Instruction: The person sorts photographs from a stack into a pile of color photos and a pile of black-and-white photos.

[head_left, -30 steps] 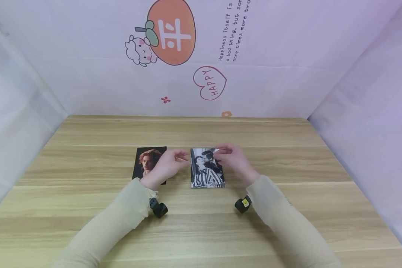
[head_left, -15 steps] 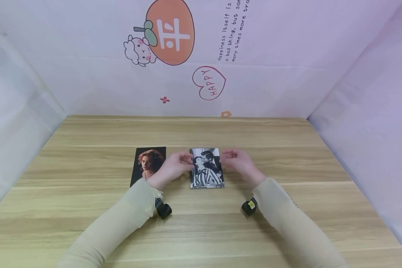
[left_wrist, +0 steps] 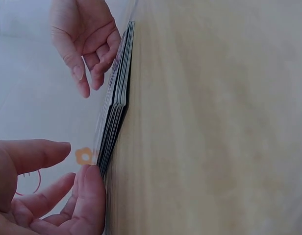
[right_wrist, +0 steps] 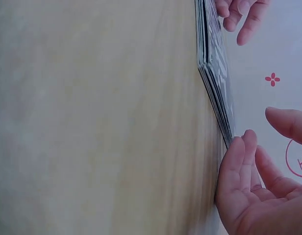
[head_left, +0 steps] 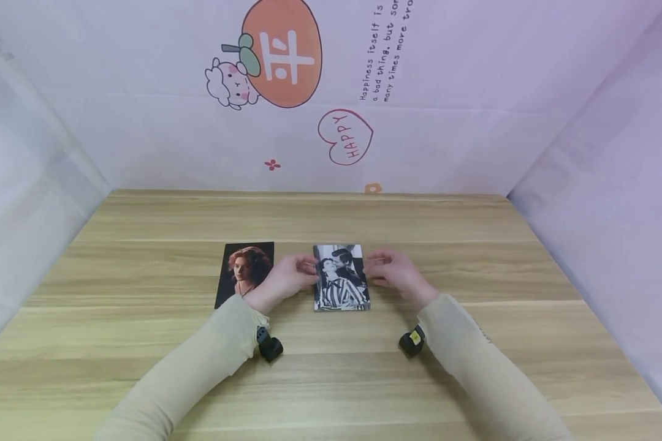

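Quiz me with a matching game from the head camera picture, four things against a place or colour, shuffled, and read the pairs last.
1. Black-and-white-topped card stack
2. Dark-background portrait card
3. Right hand
4. HAPPY heart outline

A. drawn in red
B. partly hidden by the left hand
C. by the stack's right side
D. between both hands

Pairs: 1-D, 2-B, 3-C, 4-A

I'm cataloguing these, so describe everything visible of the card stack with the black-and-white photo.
The card stack is a neat, glossy-looking pile of thin cards with pale and dark edges. Its top photo shows two people, one in stripes. It lies flat on the wooden tabletop, right of the dark portrait card. The left hand and right hand appear to touch opposite sides.
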A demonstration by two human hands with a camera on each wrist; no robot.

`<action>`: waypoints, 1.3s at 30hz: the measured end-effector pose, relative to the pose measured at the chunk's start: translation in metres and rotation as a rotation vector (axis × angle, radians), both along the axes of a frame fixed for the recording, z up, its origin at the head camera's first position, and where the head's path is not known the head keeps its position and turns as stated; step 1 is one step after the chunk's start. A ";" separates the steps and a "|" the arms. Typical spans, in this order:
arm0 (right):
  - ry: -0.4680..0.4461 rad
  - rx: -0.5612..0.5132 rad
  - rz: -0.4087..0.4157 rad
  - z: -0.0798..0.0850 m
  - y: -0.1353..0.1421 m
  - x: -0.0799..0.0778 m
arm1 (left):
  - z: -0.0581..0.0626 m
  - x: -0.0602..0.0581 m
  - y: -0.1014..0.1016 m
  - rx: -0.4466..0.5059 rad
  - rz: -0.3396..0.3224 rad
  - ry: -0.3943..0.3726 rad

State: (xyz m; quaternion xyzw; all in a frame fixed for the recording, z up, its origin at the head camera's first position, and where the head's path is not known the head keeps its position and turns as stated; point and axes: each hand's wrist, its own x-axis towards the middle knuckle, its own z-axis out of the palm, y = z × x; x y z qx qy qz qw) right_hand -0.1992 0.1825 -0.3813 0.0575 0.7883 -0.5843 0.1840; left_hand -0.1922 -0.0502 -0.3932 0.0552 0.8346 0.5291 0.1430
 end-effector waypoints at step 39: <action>-0.015 0.037 -0.009 -0.003 -0.004 -0.002 | -0.001 0.000 0.001 0.013 0.005 -0.064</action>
